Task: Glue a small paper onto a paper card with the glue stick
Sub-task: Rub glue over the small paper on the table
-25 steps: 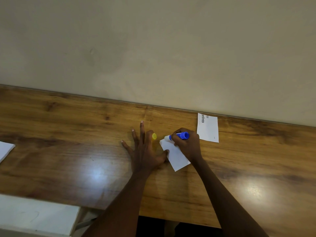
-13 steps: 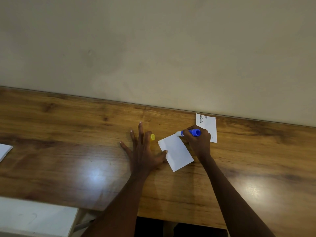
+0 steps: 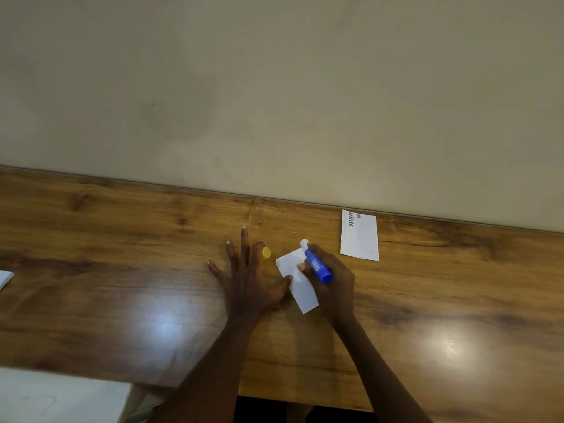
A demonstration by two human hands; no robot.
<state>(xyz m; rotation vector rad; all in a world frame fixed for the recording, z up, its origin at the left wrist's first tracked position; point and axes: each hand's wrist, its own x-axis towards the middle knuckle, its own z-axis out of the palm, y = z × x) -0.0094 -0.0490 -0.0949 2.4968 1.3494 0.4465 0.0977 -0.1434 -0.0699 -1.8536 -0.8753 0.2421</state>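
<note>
A small white paper (image 3: 292, 274) lies tilted on the wooden table (image 3: 122, 270). My left hand (image 3: 248, 276) rests flat beside it with fingers spread, its thumb touching the paper's left edge. My right hand (image 3: 331, 285) grips a blue glue stick (image 3: 317, 264), whose white tip points to the paper's far corner. The yellow cap (image 3: 266, 252) lies by my left index finger. A white paper card (image 3: 360, 236) with dark print lies flat to the far right, against the wall.
A beige wall (image 3: 274, 87) bounds the table's far edge. Another white sheet (image 3: 4, 277) pokes in at the left edge. A white surface (image 3: 61, 398) sits below the table's near left edge.
My right hand has swept the glue stick from near the card back over the small paper, turning the tip toward its far corner. My left hand has stayed in place.
</note>
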